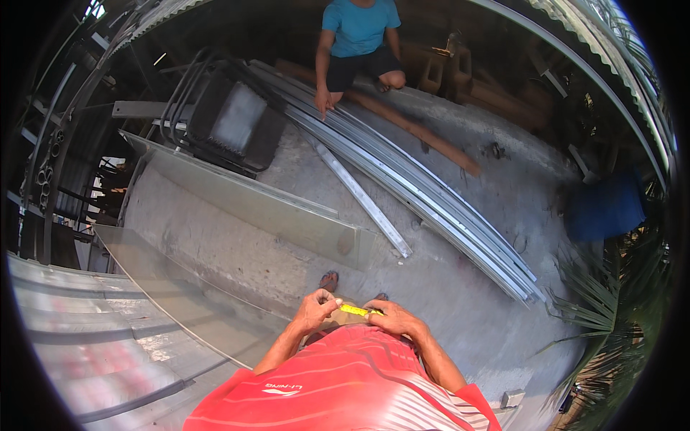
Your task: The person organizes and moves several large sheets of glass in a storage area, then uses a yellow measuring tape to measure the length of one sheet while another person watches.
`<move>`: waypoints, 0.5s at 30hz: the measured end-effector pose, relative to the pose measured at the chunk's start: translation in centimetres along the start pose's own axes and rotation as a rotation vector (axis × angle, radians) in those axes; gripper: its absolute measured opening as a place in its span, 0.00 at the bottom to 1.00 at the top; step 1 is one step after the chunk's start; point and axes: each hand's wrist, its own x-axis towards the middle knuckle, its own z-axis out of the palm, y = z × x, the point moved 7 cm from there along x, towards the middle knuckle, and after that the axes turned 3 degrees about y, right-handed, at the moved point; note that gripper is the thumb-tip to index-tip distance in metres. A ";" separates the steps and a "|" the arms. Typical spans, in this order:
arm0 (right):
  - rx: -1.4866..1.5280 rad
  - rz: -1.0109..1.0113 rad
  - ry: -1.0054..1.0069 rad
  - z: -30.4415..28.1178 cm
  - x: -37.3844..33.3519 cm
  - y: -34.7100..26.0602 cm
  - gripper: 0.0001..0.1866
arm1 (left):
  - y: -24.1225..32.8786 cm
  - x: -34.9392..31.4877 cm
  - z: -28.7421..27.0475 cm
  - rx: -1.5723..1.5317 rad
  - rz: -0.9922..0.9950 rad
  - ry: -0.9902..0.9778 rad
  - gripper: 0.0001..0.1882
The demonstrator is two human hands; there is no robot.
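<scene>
Close in front of my red shirt, a short length of yellow measuring tape [353,309] stretches between my two hands. My left hand [314,311] pinches the tape's left end between closed fingers. At the other end, my right hand [394,318] is closed around the tape measure; its case is mostly hidden by the fingers. Both hands are held above the concrete floor, near my feet. Beyond them, a narrow metal bar [364,200] lies at a slant on the floor, apart from both hands.
Long metal profiles [410,183] lie in a bundle across the floor. Beside them crouches a person in a blue shirt [359,29], one hand at the bundle. Clear panels [266,215] stand at left, near a dark metal-framed chair [233,118]. Palm leaves [600,302] and a blue container [606,205] are at right.
</scene>
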 end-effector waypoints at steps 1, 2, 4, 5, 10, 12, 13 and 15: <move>-0.021 0.032 0.013 -0.5 -0.4 0.6 0.27 | -0.4 0.2 -0.7 -0.025 0.007 0.039 0.17; -0.026 0.030 0.011 -1.1 -0.9 0.8 0.27 | -0.4 0.2 -1.3 -0.029 0.009 0.043 0.17; -0.092 0.082 0.013 -2.7 -2.4 0.8 0.26 | 0.4 0.0 -3.7 -0.147 0.054 0.145 0.17; -0.183 0.082 0.058 -3.2 -3.0 2.5 0.25 | 0.1 0.4 -5.0 -0.156 0.060 0.192 0.17; -0.285 0.206 0.110 -6.3 -7.4 10.5 0.22 | -3.1 1.9 -14.0 -0.316 0.086 0.449 0.16; -0.293 0.250 0.114 -7.5 -8.7 11.7 0.21 | -4.4 1.9 -17.6 -0.350 0.082 0.543 0.16; -0.303 0.316 0.063 -7.9 -9.6 11.8 0.21 | -5.6 2.1 -19.7 -0.373 0.069 0.577 0.15; -0.347 0.391 -0.040 -8.1 -11.1 11.4 0.21 | -7.2 3.2 -21.3 -0.394 0.043 0.625 0.15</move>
